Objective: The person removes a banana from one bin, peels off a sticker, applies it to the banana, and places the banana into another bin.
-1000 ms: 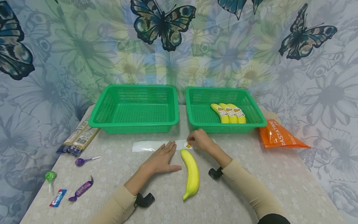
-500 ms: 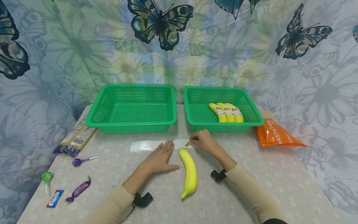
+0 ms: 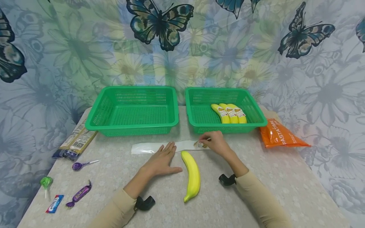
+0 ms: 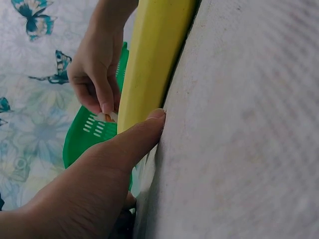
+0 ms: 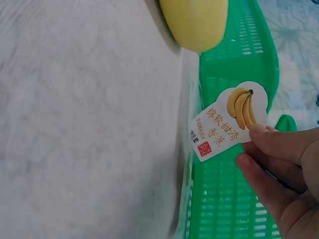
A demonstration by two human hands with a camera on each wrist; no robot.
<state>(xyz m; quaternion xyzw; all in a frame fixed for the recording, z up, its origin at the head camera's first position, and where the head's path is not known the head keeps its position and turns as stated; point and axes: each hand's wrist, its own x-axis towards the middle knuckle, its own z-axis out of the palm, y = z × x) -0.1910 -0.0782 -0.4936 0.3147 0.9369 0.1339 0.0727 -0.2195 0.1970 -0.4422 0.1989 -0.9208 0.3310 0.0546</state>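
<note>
The right hand (image 3: 216,143) pinches a sticker (image 5: 228,119) just beyond the banana (image 3: 192,174) tip; the flat left hand (image 3: 161,160) lies alongside it.

The right hand (image 3: 215,143) has drawn a little to the right along the white backing strip (image 3: 154,147), and the small white banana-printed paper sticker (image 5: 227,119) it pinches now seems lifted clear of that strip, though the head view is too small to be sure.
</note>
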